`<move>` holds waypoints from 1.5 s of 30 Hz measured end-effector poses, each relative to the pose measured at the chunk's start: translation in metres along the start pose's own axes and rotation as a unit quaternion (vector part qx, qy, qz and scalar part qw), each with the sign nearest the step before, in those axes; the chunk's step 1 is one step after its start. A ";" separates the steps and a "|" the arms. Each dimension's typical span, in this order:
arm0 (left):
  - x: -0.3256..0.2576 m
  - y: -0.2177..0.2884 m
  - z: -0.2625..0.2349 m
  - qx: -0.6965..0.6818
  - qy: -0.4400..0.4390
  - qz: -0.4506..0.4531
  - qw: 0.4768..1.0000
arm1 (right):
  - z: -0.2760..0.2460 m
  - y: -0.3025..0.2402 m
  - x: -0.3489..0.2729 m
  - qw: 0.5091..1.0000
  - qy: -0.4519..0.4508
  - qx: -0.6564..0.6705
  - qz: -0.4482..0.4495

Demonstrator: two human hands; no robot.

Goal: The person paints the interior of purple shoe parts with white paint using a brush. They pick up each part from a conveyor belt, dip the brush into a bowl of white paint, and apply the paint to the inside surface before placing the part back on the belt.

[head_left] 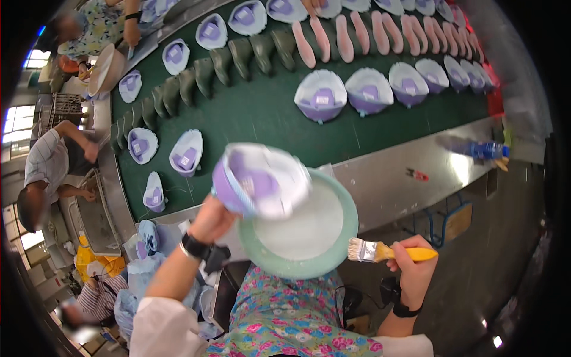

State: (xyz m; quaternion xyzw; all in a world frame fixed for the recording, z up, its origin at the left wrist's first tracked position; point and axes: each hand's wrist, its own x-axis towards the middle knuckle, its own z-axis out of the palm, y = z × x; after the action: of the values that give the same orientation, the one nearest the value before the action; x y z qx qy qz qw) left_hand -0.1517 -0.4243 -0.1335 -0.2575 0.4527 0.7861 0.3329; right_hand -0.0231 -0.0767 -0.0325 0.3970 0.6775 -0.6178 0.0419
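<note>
The lilac and white soft shoe upper (259,178) is held above the pale green round basin of white paste (303,229), left hand (209,219) fingers closed on its lower edge. It looks light, floppy and glue-slick; grip the dry rim. The right hand (413,265) clasps a yellow-handled flat brush (389,252) beside the basin, near the green conveyor surface (267,116).

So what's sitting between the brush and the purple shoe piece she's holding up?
In the head view, the pale green bowl of white liquid lies between the brush and the purple shoe piece.
</note>
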 end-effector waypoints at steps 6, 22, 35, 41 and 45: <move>0.172 0.017 -0.016 0.081 0.016 0.227 0.970 | 0.022 0.012 0.021 0.999 -0.030 -0.015 0.034; 0.105 0.065 -0.255 0.211 0.331 0.086 0.916 | 0.138 -0.008 -0.007 0.984 -0.106 -0.104 -0.097; -0.091 0.038 -0.015 -0.086 -0.140 0.032 0.986 | 0.195 -0.026 -0.054 0.799 -0.192 -0.331 -0.464; -0.122 -0.003 -0.055 0.323 -0.188 0.170 0.912 | 0.192 -0.035 -0.086 0.837 -0.388 -0.225 -0.313; -0.156 -0.015 -0.054 0.315 -0.119 0.234 0.912 | 0.185 -0.023 -0.100 0.792 -0.441 -0.278 -0.319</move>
State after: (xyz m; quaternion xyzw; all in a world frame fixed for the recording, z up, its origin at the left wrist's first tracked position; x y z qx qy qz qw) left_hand -0.0337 -0.5118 -0.0560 0.0694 0.6810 0.6832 0.2543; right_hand -0.0490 -0.2846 -0.0025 -0.1855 0.8163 -0.4889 0.2454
